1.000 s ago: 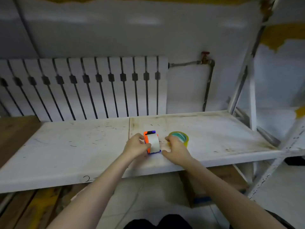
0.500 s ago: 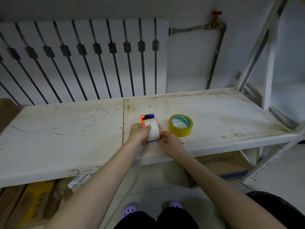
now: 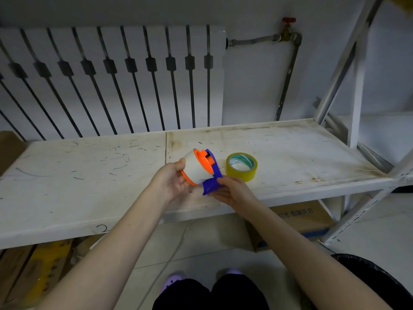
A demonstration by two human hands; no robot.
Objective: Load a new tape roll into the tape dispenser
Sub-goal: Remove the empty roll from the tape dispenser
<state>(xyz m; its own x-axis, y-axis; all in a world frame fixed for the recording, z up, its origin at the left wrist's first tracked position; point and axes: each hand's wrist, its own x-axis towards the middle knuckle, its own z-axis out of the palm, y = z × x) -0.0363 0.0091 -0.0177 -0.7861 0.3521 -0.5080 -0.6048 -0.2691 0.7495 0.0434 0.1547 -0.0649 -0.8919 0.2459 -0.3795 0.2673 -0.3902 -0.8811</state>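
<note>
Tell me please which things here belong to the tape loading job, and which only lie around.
For the job:
tape dispenser, held in left hand and right hand
yellow tape roll on the shelf

Only lying around:
cardboard box under the shelf
radiator
pipe valve

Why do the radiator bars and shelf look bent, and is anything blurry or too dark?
Head view: the wide-angle lens fans out the white radiator and bows the scuffed white shelf; light is dim and bluish, without glare; the orange-and-blue tape dispenser and yellow tape roll look fairly sharp; the frame's top right corner smears.
</note>
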